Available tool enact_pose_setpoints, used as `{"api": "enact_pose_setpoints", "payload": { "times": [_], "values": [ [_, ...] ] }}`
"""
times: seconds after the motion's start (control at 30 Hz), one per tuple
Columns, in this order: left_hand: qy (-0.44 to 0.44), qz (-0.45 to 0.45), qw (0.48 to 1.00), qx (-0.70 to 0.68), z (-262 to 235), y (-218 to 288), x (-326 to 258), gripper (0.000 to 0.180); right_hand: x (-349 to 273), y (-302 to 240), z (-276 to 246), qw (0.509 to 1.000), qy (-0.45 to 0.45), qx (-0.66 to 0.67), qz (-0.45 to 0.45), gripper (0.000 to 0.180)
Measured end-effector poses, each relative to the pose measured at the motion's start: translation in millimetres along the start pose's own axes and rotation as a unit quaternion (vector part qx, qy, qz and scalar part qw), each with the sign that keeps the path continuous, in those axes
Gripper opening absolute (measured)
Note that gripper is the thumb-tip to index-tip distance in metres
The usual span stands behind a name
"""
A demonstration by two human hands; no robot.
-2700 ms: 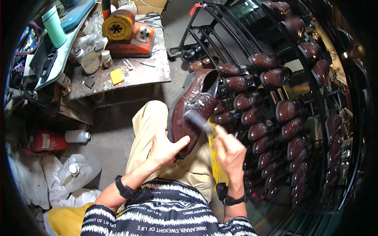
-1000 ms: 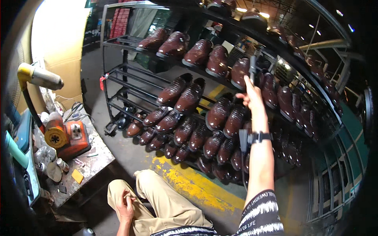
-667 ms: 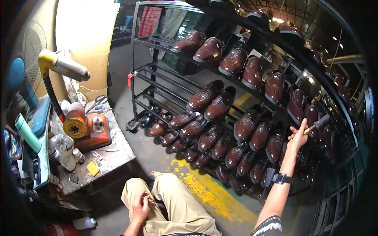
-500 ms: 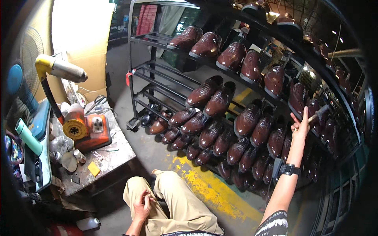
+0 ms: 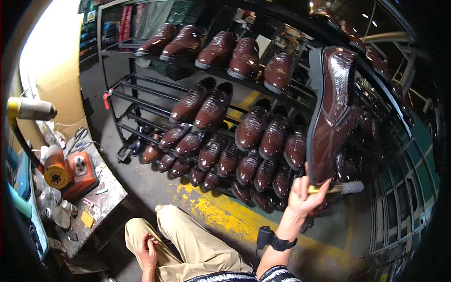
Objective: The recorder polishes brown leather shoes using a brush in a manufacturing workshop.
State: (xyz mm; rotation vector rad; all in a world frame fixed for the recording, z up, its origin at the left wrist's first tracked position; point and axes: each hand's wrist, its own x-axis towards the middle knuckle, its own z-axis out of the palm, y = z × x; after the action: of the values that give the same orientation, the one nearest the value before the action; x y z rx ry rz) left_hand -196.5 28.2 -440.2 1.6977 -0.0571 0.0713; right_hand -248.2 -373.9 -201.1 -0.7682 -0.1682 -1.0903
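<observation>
a: where's the brown shoe (image 5: pixel 329 127)?

b: between two and three o'clock, up in the air, stood on end. its sole faces nine, and what looks like the heel points to twelve.

a: what has it?

b: the right hand (image 5: pixel 300 197), by the lower end only. fingers and thumb are closed on it, with a yellow-handled brush (image 5: pixel 351 188) caught in the same grip, bristles towards three.

a: one hand, two things. that worries me.

b: me too. with the weight so high above the grip, the shoe could tip or twist, and loosening to shift the brush might let it slip. bristles that close could also smear the glossy surface; i can't tell if they touch it.

a: and the rack (image 5: pixel 104 70)?

b: it spans ten o'clock round to three, lined with rows of shoes (image 5: pixel 213 110). a careless swing could scuff one. i can't tell whether the held one touches any.

a: could the left hand (image 5: pixel 148 254) help?

b: it's away at seven, on the trousers (image 5: pixel 197 239), fingers loosely curled; whether they hold anything, i can't tell. from there, it would be late to catch a slip.

a: farther out?

b: the workbench (image 5: pixel 107 192) at eight, well apart.
</observation>
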Motion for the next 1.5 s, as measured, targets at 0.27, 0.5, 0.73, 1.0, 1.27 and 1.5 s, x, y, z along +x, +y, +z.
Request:
{"api": "enact_pose_setpoints", "payload": {
  "times": [0.27, 0.5, 0.73, 1.0, 1.27, 1.5],
  "values": [
    [0.013, 0.026, 0.998, 0.048, -2, 3, -2, 0.022, -56, 53, 6, 0.956, -0.029, 0.077, 0.28, 0.039],
    [0.016, 0.021, 0.998, 0.059, -5, 1, -6, 0.021, -112, 126, 11, 0.867, -0.01, 0.102, 0.487, 0.036],
    [0.02, 0.051, 0.997, 0.054, -11, 2, -5, 0.02, -140, 153, 25, 0.848, -0.038, 0.106, 0.517, 0.051],
    [0.015, 0.044, 0.999, 0.015, -11, 0, -3, 0.02, -144, 175, 52, 0.845, -0.122, 0.032, 0.52, 0.082],
    [0.019, 0.06, 0.997, 0.037, -15, 6, -1, 0.018, -133, 270, 82, 0.802, -0.212, -0.018, 0.558, 0.063],
    [0.036, 0.107, 0.992, 0.064, -19, 1, 5, 0.017, -113, 381, 135, 0.763, -0.264, -0.036, 0.589, 0.055]
  ]
}}
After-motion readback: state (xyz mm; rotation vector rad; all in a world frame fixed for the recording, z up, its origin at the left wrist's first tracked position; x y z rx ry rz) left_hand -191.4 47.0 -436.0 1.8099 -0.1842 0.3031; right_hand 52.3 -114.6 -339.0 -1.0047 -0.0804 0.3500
